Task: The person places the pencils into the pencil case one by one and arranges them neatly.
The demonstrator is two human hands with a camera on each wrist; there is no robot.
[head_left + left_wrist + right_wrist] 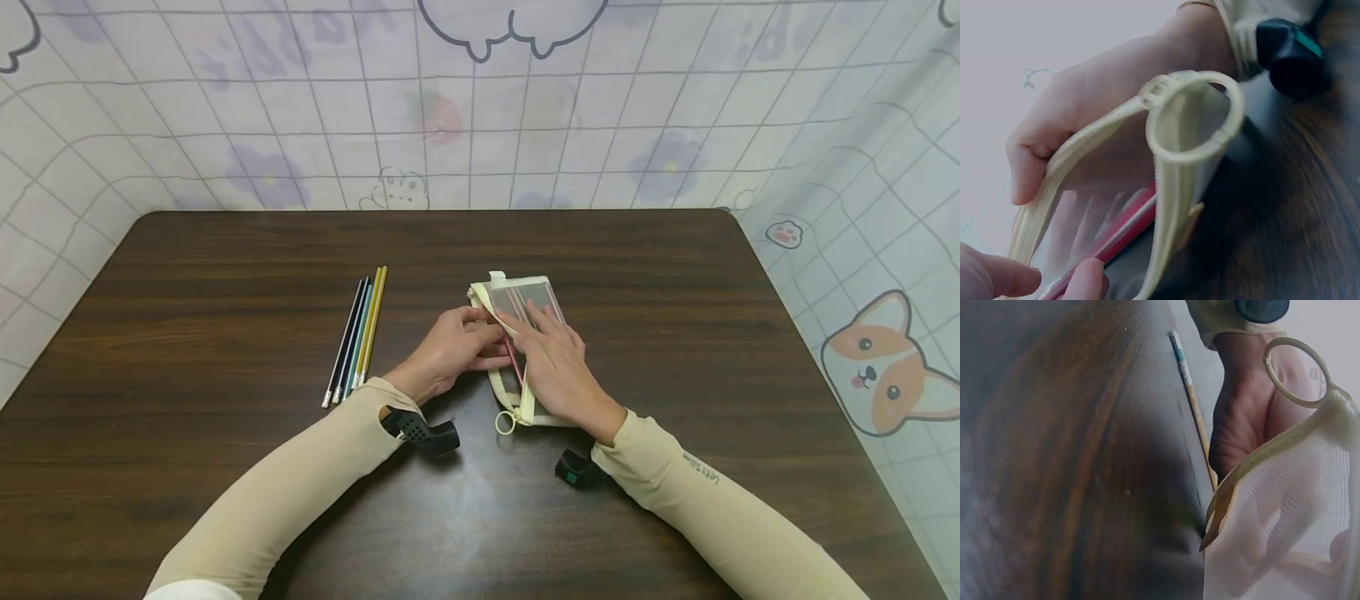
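Note:
A cream, see-through mesh pencil case lies on the table, its zip side gaping toward the left. Inside its mouth runs a red pencil, with more slim sticks showing through the mesh. My left hand reaches into the opening; its thumb and a finger are at the red pencil, pinching it. My right hand grips the zip edge of the case, thumb over the rim and fingers behind the mesh. A round zip pull ring hangs at the near end.
Left of the case several pencils lie side by side: black pencils, a light blue pencil and yellow pencils, eraser ends toward me. The dark wooden table meets a patterned curtain at the back.

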